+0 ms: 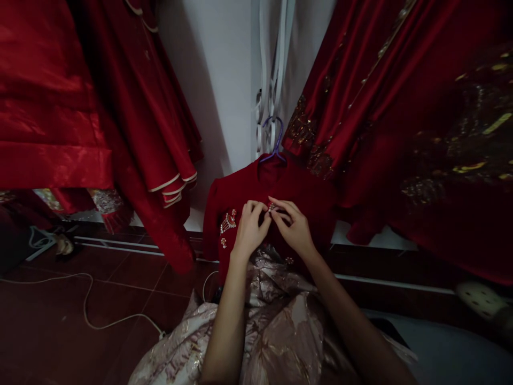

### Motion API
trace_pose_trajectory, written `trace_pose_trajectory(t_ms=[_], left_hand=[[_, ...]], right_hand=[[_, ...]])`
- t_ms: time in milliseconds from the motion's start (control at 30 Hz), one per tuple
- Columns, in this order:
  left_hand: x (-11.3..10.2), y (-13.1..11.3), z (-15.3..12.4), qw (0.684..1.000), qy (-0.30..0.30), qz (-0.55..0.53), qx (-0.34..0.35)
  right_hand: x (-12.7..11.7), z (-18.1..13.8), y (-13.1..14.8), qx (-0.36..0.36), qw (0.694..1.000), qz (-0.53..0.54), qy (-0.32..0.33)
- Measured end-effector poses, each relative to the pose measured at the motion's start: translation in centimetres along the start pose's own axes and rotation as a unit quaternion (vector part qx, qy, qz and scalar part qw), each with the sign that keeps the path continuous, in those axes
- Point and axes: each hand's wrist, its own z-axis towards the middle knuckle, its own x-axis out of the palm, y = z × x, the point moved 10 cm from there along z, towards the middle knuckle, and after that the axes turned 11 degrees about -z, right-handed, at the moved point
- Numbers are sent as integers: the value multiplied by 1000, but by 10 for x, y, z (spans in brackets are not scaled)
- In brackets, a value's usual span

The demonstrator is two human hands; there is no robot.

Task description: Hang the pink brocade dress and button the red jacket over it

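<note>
A red jacket (240, 187) hangs on a purple hanger (276, 154) in front of me. Both my hands are at the middle of its front, just below the neckline. Between my fingertips sits a small jewelled button (271, 207). My left hand (253, 227) pinches the jacket's front edge beside it, with the fingers curled. From the other side, my right hand (292, 224) closes thumb and fingers on the button. A beaded brooch-like ornament (228, 222) decorates the jacket left of my hands. Shiny brocade fabric (288, 326) in pale pink spreads below the jacket, between my forearms.
Red garments (52, 107) hang at the left, and more with gold sequins (473, 133) hang at the right. White metal rack bars (120, 245) run low behind them. A pale cable (90, 310) crosses the tiled floor, and a spotted clog (479, 298) lies at the right.
</note>
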Motion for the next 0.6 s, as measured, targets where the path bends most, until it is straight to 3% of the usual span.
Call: trace_pose_trajectory(t_ms=[167,300,433,600], left_hand=[[6,21,-1,992,3,-116,-45],[15,31,-4,988,12,-144,-58],[28,46,-8,973,36,-211,-90],[36,73,-15,935,38,-292,-197]], right_hand=[[11,-11,-8,7,1000,-8,19],[11,-13,-37,75,997,-5,36],[1,-10,-53,144,983,92,63],[-12,-6,-39,197,946,250,58]])
